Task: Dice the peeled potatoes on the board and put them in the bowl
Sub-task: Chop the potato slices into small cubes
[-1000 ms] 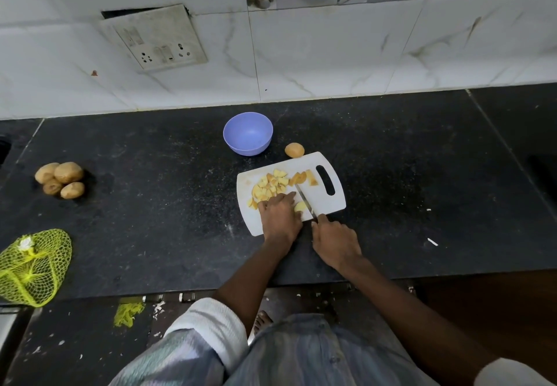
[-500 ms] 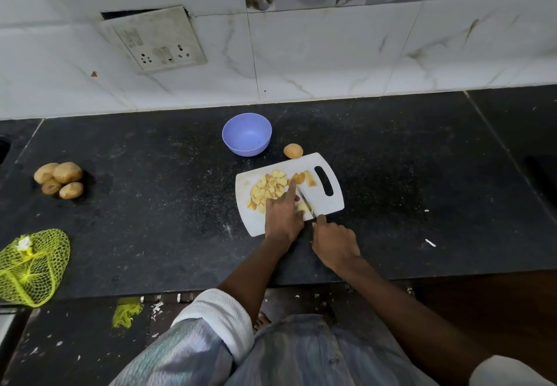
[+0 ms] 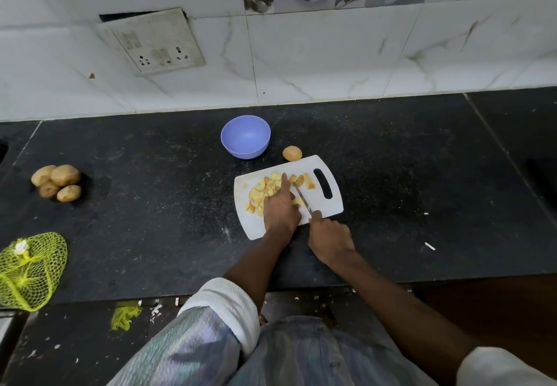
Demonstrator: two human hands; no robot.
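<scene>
Head view looks down on a black speckled stone counter whose near edge runs just below the person's forearms, with a dark lower ledge beneath it strewn with pale scraps. A yellow mesh net bag hangs over the near-left edge. Wide bare stone lies right of the white plastic cutting board, broken only by two small white bits. The right hand, off the board's near edge, curls round the handle of a small steel-bladed knife, forefinger laid along it, blade angled up-left across the board. The left hand rests on the board, one finger stretched forward among the pale yellow diced potato pieces; what the other fingers do I cannot tell. A few larger chunks lie beside the handle slot. Compared with half a second ago, the blade has moved slightly toward the handle slot, while the left hand is much as it was. Beyond the board's far edge sits one peeled whole potato, and just left of it the lilac plastic bowl, apart from the board. Four unpeeled brown potatoes cluster far left, well apart. A white marble-tiled wall with a grubby socket plate closes the back.
</scene>
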